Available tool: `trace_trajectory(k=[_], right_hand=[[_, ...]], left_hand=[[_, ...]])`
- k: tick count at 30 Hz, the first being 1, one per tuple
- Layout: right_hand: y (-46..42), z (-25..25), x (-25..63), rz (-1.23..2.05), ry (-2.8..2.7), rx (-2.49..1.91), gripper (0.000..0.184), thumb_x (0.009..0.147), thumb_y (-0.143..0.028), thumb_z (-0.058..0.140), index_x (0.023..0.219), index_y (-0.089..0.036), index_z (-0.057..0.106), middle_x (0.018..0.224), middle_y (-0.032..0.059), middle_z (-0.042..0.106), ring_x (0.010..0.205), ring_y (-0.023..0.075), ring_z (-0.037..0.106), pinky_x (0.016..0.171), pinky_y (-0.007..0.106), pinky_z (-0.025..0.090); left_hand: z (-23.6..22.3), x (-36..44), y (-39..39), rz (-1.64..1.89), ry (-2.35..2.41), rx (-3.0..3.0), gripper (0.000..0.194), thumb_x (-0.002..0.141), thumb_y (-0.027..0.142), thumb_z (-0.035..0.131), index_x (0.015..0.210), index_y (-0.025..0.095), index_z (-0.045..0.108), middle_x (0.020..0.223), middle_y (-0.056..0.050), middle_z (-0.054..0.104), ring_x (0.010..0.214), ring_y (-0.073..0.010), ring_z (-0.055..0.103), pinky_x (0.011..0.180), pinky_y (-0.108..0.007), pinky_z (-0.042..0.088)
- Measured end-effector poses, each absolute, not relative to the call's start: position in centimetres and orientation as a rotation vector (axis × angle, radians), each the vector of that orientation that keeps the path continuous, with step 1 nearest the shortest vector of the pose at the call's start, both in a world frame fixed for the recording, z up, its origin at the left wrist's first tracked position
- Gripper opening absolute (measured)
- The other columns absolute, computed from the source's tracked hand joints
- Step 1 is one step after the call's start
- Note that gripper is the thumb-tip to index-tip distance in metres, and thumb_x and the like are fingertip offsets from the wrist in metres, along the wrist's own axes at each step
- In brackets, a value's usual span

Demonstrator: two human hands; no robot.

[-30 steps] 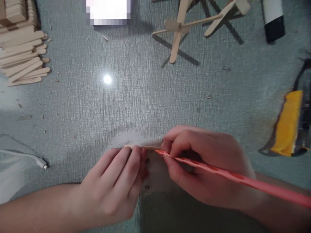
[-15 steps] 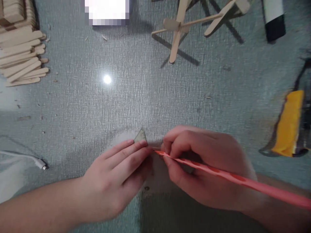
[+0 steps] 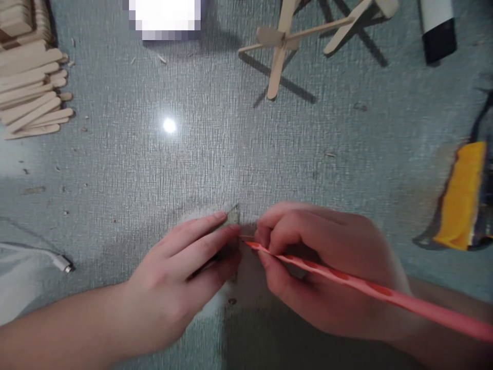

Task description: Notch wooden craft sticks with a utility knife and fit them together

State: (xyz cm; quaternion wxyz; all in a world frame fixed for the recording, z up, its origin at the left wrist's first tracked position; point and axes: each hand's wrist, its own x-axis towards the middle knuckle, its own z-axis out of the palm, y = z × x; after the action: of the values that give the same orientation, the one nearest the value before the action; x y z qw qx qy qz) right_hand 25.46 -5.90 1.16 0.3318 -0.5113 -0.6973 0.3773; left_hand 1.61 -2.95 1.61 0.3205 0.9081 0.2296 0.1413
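My right hand (image 3: 327, 267) is closed around a red pencil (image 3: 327, 270) in a writing grip. The pencil's tip rests beside the fingertips of my left hand (image 3: 185, 267). Under those fingers, pressed down on the table, lies a small clear triangular piece like a set square (image 3: 234, 217); most of it is covered. A thin pale strip (image 3: 247, 238), perhaps the edge of a wooden stick, shows between the two hands, and the rest of it is hidden.
Wooden craft sticks (image 3: 34, 108) lie piled at the upper left. A structure of joined sticks (image 3: 283, 46) stands at the top. A yellow-handled tool (image 3: 462, 195) lies at right, near a black-and-white object (image 3: 439, 36). A white cable (image 3: 57, 259) lies at left.
The clear triangular piece has turned and shifted slightly right under my left hand, whose fingers are now spread further apart. My right hand keeps the pencil in nearly the same place.
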Motion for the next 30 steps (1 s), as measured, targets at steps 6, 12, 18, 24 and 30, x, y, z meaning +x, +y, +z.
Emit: trace_trajectory(k=[6, 12, 18, 24, 30], right_hand=[[-5.69, 1.38, 25.3, 0.99, -1.808, -1.334, 0.02, 0.08, -0.006, 0.056, 0.08, -0.024, 0.049, 0.076, -0.002, 0.067, 0.063, 0.0108, 0.065, 0.055, 0.023, 0.05], [-5.72, 1.52, 25.31, 0.981, -1.805, -1.342, 0.021, 0.08, -0.006, 0.057, 0.08, -0.025, 0.049, 0.077, -0.0025, 0.068, 0.062, 0.0112, 0.065, 0.054, 0.024, 0.051], [-5.73, 1.44, 25.06, 0.968, -1.803, -1.355, 0.02, 0.079, -0.006, 0.056, 0.08, -0.025, 0.048, 0.077, -0.0022, 0.068, 0.062, 0.0109, 0.065, 0.055, 0.023, 0.051], [-5.83, 1.31, 25.17, 0.958, -1.799, -1.362, 0.021, 0.08, -0.006, 0.056, 0.08, -0.025, 0.048, 0.077, -0.0024, 0.068, 0.063, 0.011, 0.066, 0.055, 0.023, 0.052], [-5.86, 1.17, 25.16, 0.949, -1.794, -1.374, 0.021, 0.08, -0.006, 0.058, 0.08, -0.025, 0.048, 0.077, -0.0022, 0.068, 0.062, 0.0115, 0.066, 0.054, 0.024, 0.052]], left_hand=[[1.76, 2.1, -2.76, 0.401, 0.651, 2.401, 0.016, 0.101, 0.014, 0.059, 0.112, 0.013, 0.069, 0.136, -0.011, 0.067, 0.138, -0.0266, 0.055, 0.115, -0.043, 0.051], [1.94, 2.33, -2.58, 0.411, 0.652, 2.379, 0.014, 0.1, 0.013, 0.06, 0.11, 0.012, 0.069, 0.134, -0.012, 0.069, 0.136, -0.0251, 0.057, 0.116, -0.041, 0.049], [1.95, 2.29, -2.51, 0.415, 0.657, 2.376, 0.014, 0.1, 0.013, 0.06, 0.111, 0.013, 0.069, 0.132, -0.011, 0.07, 0.135, -0.0234, 0.059, 0.115, -0.041, 0.051], [1.7, 2.19, -2.61, 0.417, 0.646, 2.365, 0.015, 0.097, 0.01, 0.063, 0.111, 0.012, 0.07, 0.136, -0.011, 0.068, 0.138, -0.0237, 0.056, 0.119, -0.041, 0.047], [1.7, 2.11, -2.62, 0.438, 0.642, 2.369, 0.015, 0.097, 0.01, 0.063, 0.11, 0.013, 0.07, 0.135, -0.011, 0.069, 0.138, -0.0232, 0.057, 0.118, -0.041, 0.048]])
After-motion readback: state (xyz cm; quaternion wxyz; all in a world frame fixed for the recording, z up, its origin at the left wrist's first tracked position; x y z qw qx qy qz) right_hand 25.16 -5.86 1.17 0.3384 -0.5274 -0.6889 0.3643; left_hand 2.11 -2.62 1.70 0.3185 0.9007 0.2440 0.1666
